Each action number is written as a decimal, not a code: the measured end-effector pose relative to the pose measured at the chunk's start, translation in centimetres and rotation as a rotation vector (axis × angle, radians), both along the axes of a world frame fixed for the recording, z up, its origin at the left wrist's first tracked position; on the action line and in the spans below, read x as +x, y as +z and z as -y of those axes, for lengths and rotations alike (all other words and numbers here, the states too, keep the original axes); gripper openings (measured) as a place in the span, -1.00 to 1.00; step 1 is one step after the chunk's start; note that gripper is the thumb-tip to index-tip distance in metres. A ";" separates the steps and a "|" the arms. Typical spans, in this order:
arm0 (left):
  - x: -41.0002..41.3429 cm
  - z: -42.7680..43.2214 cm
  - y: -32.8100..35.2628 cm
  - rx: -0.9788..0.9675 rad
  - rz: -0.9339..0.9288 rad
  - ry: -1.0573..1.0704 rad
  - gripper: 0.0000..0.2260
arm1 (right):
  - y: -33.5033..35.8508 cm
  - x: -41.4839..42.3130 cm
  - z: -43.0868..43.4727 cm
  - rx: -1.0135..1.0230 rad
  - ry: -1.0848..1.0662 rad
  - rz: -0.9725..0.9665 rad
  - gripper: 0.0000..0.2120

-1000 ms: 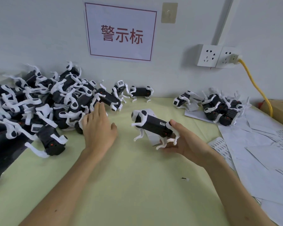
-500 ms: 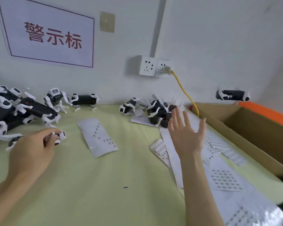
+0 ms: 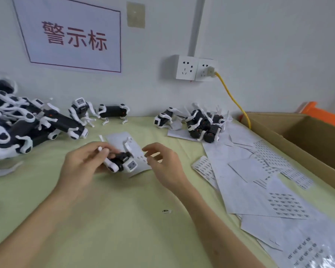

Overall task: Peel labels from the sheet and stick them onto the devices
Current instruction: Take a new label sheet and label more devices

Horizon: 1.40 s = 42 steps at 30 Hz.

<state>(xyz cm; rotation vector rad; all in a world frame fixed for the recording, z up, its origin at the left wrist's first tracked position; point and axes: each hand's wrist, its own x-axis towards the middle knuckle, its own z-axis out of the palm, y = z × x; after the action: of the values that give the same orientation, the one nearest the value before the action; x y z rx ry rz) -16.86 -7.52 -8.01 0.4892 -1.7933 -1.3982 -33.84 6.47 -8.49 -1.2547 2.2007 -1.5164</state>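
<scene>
My left hand [image 3: 83,163] grips a small black-and-white robot-dog device [image 3: 122,161], legs up, just above the green table. Under it lies a white label sheet [image 3: 139,153] with a few small labels left. Right of the device, over the sheet's right edge, hovers my right hand [image 3: 162,163]; its fingers are loosely curled and hold nothing that I can see. A single loose label [image 3: 166,211] lies on the table in front of my hands.
A big pile of devices [image 3: 17,128] fills the left. Two devices [image 3: 99,111] stand by the wall, and a small heap [image 3: 201,122] sits at centre right. Label sheets [image 3: 259,180] cover the right side, next to a cardboard box [image 3: 307,136]. A yellow cable [image 3: 232,97] hangs from the wall socket.
The right hand tossed its device into the box, then came back to the sheet. The left hand took a device from the pile and brought it over the sheet. The view swung right.
</scene>
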 end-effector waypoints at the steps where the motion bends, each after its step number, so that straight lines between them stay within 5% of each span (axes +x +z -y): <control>1: 0.1 -0.2 0.5 0.132 -0.047 -0.046 -0.76 | -0.2 0.3 0.1 0.013 0.028 -0.047 -0.68; 5: 0.3 -0.3 1.6 0.660 -0.305 -0.264 -0.76 | -0.6 1.1 0.3 0.038 0.229 -0.222 -0.50; 10: 0.1 0.1 1.1 0.923 -0.445 -0.306 -0.83 | -0.5 2.6 0.7 -0.006 0.248 -0.193 -0.43; 14: 0.0 0.5 1.0 0.909 -0.447 -0.306 -0.72 | -0.3 3.1 0.4 -0.098 0.222 -0.260 -0.40; 17: 0.3 0.8 0.8 0.878 -0.430 -0.320 -0.88 | -0.1 3.5 0.3 -0.157 0.232 -0.239 -0.43; 25: 0.4 0.0 0.7 0.695 -0.126 -0.308 -0.72 | 0.1 2.9 0.2 -0.246 0.150 -0.180 -0.50; 29: 0.4 -0.6 0.9 0.541 0.024 -0.421 -0.71 | 0.4 2.6 0.2 -0.237 0.186 -0.155 -0.38; 42: 0.1 -1.7 0.5 0.608 -0.067 -0.507 -0.55 | 0.7 3.6 0.2 -0.273 0.316 -0.120 -0.44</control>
<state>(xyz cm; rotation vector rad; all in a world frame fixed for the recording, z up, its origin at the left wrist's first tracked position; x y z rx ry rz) -16.73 -5.83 -7.49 0.2881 -1.4684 -2.3053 -30.24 6.30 -7.83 -1.7215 1.7887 -1.6837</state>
